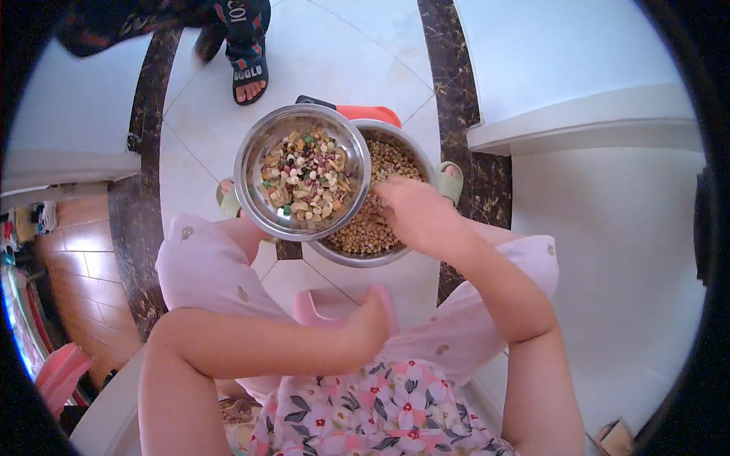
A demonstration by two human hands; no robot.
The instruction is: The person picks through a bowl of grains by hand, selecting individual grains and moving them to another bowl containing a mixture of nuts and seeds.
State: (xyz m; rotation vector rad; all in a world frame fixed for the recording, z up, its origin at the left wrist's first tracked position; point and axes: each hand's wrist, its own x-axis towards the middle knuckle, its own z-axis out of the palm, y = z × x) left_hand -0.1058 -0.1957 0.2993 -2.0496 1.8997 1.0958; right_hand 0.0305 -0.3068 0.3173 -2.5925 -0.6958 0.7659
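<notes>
My right hand (419, 214) reaches over the larger metal bowl (424, 165), its fingertips down at the small tan grains or beans (365, 231) near the other bowl's rim; whether it pinches any is hidden. A smaller metal bowl (245, 165) overlaps the larger one on the left. It holds a mix of beans, flat pale pieces and green cubes (305, 176). Close to my body, away from both bowls, is my left hand (370, 325), blurred and partly hidden by its wrist, above a pink plastic object (311, 308) between my legs.
An orange item (373, 114) with a dark part sticks out behind the bowls. Another person's foot in a black slide sandal (250, 85) stands on the tiles beyond. My green slippers (450, 181) flank the bowls. A white ledge (582, 122) projects from the right.
</notes>
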